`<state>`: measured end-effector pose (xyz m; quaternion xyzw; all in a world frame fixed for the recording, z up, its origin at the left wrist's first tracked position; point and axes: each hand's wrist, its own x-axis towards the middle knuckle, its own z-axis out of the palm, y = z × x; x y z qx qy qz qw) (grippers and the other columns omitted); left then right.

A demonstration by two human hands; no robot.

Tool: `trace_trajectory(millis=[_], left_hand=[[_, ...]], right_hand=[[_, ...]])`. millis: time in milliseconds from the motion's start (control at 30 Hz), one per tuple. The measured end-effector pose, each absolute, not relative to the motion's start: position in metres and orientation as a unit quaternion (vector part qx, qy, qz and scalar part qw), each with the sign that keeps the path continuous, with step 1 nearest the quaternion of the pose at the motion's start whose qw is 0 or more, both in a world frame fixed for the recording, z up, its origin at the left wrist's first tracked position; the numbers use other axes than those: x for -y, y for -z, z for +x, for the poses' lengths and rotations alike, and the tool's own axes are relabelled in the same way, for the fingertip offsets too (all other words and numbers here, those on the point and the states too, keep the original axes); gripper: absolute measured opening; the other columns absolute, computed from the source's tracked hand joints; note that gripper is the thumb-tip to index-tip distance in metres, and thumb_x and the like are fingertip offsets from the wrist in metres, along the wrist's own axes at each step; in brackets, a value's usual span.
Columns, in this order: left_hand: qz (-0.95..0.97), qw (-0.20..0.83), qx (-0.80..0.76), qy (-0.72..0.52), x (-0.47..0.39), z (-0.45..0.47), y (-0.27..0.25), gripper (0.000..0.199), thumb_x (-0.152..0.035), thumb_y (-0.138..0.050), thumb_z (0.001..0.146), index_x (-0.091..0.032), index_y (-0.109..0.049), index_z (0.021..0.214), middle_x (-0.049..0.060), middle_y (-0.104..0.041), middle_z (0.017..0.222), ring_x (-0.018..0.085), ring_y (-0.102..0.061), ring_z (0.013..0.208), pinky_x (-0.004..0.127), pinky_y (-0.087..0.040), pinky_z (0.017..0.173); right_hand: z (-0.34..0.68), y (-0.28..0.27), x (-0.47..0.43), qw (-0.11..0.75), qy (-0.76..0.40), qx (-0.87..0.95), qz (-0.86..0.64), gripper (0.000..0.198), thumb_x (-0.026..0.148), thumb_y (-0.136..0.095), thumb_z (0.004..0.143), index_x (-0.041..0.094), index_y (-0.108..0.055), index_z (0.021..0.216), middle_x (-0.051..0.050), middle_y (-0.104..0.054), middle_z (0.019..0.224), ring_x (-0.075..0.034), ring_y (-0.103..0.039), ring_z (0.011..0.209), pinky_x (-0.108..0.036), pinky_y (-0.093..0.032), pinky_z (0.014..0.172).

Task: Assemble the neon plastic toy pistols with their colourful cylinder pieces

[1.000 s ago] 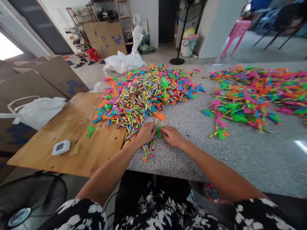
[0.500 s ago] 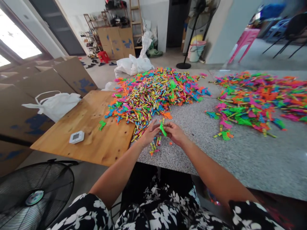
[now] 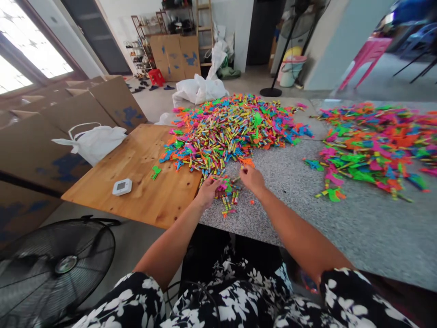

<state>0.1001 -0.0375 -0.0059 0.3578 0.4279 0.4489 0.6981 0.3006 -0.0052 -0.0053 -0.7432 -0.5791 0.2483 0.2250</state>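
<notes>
My left hand (image 3: 206,192) is closed at the near edge of the big heap, its fingertips at a pink plastic piece (image 3: 222,186); what it grips is partly hidden. My right hand (image 3: 253,180) is pinched just below an orange plastic piece (image 3: 246,161), and I cannot make out what is between its fingers. Between the hands lie a green piece (image 3: 228,187) and several small wrapped tubes (image 3: 225,202). Beyond them spreads the heap of printed tubes and bright plastic pieces (image 3: 228,127).
A second heap (image 3: 368,150) covers the right of the speckled stone table (image 3: 293,200). On the wooden board (image 3: 143,146) at left are a white digital device (image 3: 122,187) and a green piece (image 3: 156,171). Cardboard boxes (image 3: 82,114), a white bag (image 3: 97,141) and a fan (image 3: 61,269) stand left.
My hands were together around a green plastic piece and have moved apart. The right one has gone forward to the orange piece; the left is lower, at the pink and green pieces. The view has shifted slightly.
</notes>
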Motion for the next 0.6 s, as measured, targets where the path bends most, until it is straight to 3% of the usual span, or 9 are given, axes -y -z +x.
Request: trace_trajectory(millis=[100,200,267,367,467,600], left_hand=[[0.342,0.678,-0.454,-0.466,0.036,0.099,0.004,0.049,-0.045,-0.094,0.068,-0.019,-0.061,0.094,-0.003,-0.068,0.076,0.012,-0.065,0.067,0.028,-0.06,0.067],[0.334,0.682,-0.465,-0.454,0.035,0.095,0.001,0.053,-0.036,-0.096,0.065,-0.018,-0.064,0.104,-0.002,-0.07,0.079,0.013,-0.067,0.067,0.026,-0.059,0.065],[0.328,0.68,-0.474,-0.452,0.034,0.093,-0.002,0.057,-0.031,-0.097,0.064,-0.017,-0.066,0.108,-0.003,-0.069,0.077,0.012,-0.066,0.065,0.026,-0.058,0.064],[0.313,0.668,-0.484,-0.471,0.032,0.095,-0.004,0.053,-0.029,-0.097,0.064,-0.017,-0.067,0.105,-0.004,-0.066,0.072,0.011,-0.063,0.063,0.026,-0.057,0.065],[0.307,0.665,-0.481,-0.482,0.029,0.102,-0.007,0.047,-0.028,-0.096,0.064,-0.016,-0.067,0.099,-0.004,-0.066,0.072,0.012,-0.064,0.064,0.026,-0.057,0.064],[0.318,0.663,-0.464,-0.494,0.028,0.112,-0.01,0.044,-0.027,-0.094,0.064,-0.016,-0.066,0.096,-0.003,-0.068,0.073,0.012,-0.064,0.064,0.026,-0.056,0.062]], right_hand=[[0.302,0.008,-0.017,0.151,-0.157,0.569,-0.793,0.04,0.042,-0.063,0.101,0.012,-0.072,0.124,-0.023,-0.072,0.13,-0.033,-0.071,0.12,-0.039,-0.053,0.099],[0.301,0.012,-0.024,0.132,-0.16,0.581,-0.787,0.033,0.034,-0.063,0.1,0.011,-0.072,0.122,-0.025,-0.069,0.134,-0.034,-0.07,0.121,-0.041,-0.053,0.1],[0.3,0.016,-0.018,0.178,-0.187,0.59,-0.765,0.022,0.028,-0.063,0.098,0.013,-0.073,0.111,-0.022,-0.074,0.123,-0.032,-0.072,0.115,-0.041,-0.054,0.099],[0.298,0.019,0.004,0.327,-0.312,0.599,-0.662,0.017,0.034,-0.065,0.096,0.018,-0.068,0.101,-0.011,-0.079,0.098,-0.025,-0.075,0.095,-0.038,-0.058,0.089],[0.294,0.019,0.031,0.447,-0.405,0.584,-0.543,0.028,0.046,-0.071,0.091,0.021,-0.066,0.101,-0.004,-0.078,0.089,-0.021,-0.075,0.084,-0.035,-0.059,0.081],[0.291,0.015,0.053,0.493,-0.442,0.545,-0.514,0.04,0.055,-0.071,0.086,0.021,-0.07,0.108,-0.004,-0.078,0.089,-0.022,-0.075,0.085,-0.032,-0.059,0.072]])
